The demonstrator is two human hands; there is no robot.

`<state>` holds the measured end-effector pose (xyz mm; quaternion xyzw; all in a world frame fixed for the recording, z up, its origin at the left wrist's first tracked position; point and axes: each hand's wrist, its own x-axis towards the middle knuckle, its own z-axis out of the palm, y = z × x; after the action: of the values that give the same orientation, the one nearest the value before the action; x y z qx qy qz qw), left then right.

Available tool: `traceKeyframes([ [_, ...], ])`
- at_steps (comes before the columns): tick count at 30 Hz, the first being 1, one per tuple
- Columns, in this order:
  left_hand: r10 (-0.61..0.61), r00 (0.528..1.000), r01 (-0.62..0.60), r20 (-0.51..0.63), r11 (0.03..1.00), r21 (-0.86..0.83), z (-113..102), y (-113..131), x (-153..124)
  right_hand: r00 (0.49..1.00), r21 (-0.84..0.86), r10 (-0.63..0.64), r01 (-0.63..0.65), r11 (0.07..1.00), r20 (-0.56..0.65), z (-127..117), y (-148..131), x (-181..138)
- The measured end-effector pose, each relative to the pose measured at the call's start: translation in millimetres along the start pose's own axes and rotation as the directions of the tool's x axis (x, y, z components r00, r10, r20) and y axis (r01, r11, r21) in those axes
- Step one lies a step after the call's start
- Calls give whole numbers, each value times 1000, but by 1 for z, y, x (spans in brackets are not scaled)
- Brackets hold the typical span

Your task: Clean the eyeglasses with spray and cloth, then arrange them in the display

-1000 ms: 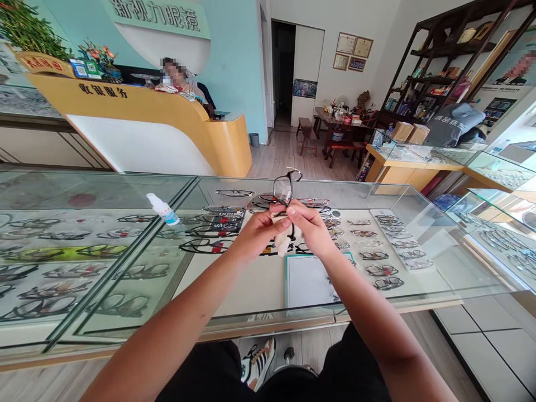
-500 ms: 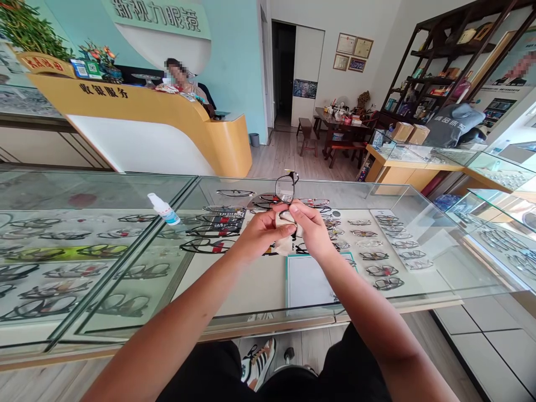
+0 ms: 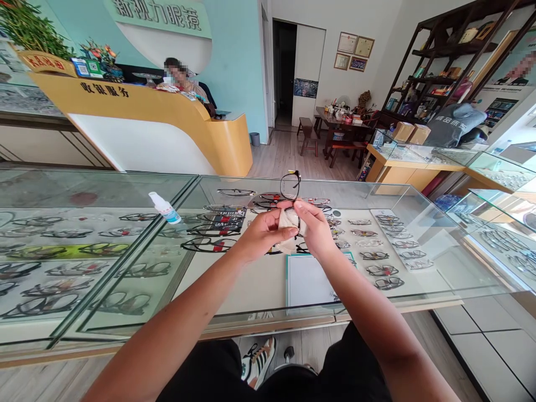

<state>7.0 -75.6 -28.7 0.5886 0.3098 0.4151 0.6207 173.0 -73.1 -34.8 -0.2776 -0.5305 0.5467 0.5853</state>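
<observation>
Both my hands meet above the glass counter (image 3: 259, 290). My left hand (image 3: 262, 231) is closed, pinching a small pale cloth (image 3: 288, 222) against a pair of black-framed glasses (image 3: 291, 187). My right hand (image 3: 314, 229) is also closed, gripping the same glasses from the right. One lens and a temple of the glasses stick up above my fingers. The lower lens is hidden by the cloth and my fingers.
A small white spray bottle (image 3: 164, 207) lies on the counter to the left. Several glasses frames lie on display under the glass, beside a teal-edged white tray (image 3: 307, 282). A person sits behind the yellow reception desk (image 3: 138, 120). More glass cases (image 3: 494, 184) stand at right.
The glasses have turned slightly in my hands and my fingers have shifted over the cloth on the lower lens. The view has tilted a little.
</observation>
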Motion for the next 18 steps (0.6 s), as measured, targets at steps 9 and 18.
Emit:
traceKeyframes([
  [9, 207, 967, -184, -146, 970, 156, 9, -16, 1, 999, 11, 34, -34, 999, -23, 7, 11, -2],
  [18, 317, 895, -250, -315, 939, 235, 15, -17, 1, 999, -49, -27, 28, 998, 25, 16, 7, -11],
])
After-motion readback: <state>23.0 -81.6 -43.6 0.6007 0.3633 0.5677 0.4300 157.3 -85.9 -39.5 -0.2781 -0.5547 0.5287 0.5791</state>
